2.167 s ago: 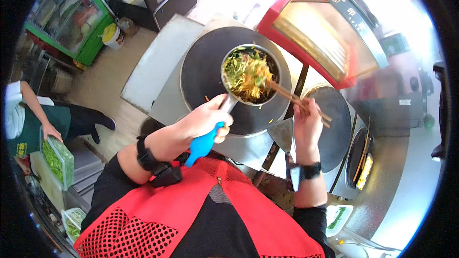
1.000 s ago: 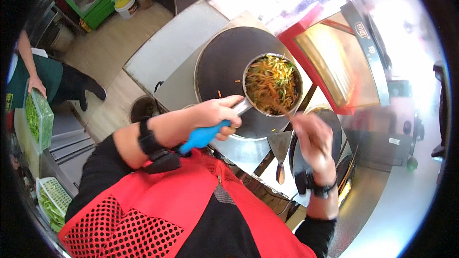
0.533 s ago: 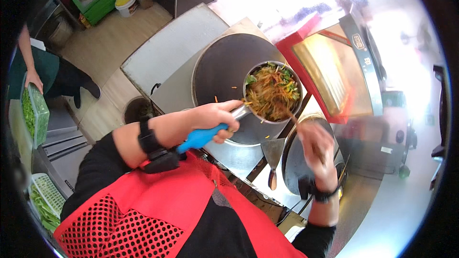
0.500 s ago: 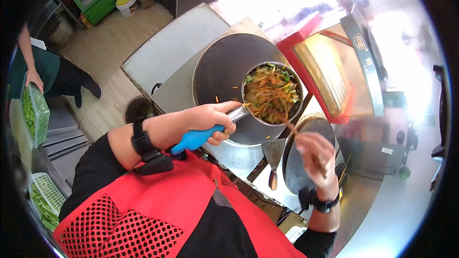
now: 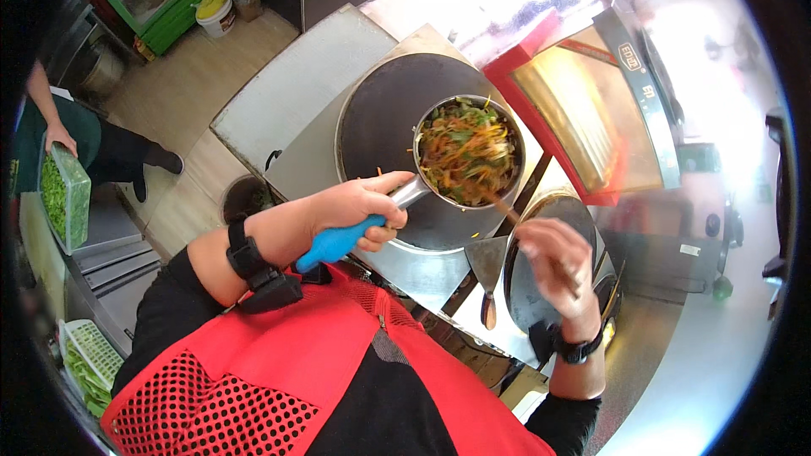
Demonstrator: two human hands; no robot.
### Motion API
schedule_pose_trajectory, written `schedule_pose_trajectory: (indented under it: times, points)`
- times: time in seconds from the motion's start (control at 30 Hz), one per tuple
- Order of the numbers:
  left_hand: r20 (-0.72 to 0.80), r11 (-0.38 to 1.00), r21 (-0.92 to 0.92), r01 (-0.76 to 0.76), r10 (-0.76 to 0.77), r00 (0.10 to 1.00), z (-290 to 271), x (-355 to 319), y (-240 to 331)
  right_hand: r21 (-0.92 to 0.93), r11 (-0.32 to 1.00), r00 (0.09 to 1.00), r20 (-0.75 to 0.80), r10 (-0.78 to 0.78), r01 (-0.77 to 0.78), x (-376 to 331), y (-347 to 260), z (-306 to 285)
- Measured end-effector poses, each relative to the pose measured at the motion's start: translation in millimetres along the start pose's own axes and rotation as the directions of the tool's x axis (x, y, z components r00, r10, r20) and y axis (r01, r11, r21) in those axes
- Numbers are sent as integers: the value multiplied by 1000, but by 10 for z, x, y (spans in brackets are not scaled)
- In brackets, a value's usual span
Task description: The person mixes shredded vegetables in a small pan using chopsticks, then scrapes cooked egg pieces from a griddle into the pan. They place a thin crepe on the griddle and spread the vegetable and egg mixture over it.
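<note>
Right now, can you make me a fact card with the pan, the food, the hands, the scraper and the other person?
Pan: round, metal, over the big dark griddle; can't tell if touching
Food: orange and green shreds
Left hand: gripping the pan's blue-ended handle
Right hand: holding brown chopsticks that lead into the food; blurred
Scraper: metal blade, by the griddle's edge
Other person: at left, hand on a box of greens

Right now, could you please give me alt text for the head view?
A person's left hand holds a blue-handled pan of shredded vegetables over a round dark griddle, while the blurred right hand holds chopsticks dipped into them. A spatula lies nearby; at far left, a co-worker's hand holds a clear tub of chopped greens.
</note>
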State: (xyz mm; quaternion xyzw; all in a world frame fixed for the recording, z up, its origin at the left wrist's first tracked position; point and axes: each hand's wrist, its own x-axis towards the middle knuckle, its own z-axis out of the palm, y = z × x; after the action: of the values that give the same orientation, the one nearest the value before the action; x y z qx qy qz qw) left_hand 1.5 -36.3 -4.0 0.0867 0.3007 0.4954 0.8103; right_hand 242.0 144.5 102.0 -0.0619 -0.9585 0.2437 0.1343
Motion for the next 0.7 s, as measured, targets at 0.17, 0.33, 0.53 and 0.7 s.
schedule_pose_trajectory:
  times: [0.17,0.33,0.53,0.7]
  points:
    - [87,999,-6,-34,34,996,66,279,18,1,955,955,-22,297,-297,179,95,30]
    - [106,998,-41,-54,58,993,198,246,-12,9,1000,999,29,20,-20,105,70,169]
    - [62,997,56,-45,41,997,177,-57,10,-30,998,999,11,-51,51,-45,-143,88]
    - [47,1000,8,24,-24,999,70,204,91,23,973,973,42,228,-229,-17,119,-172]
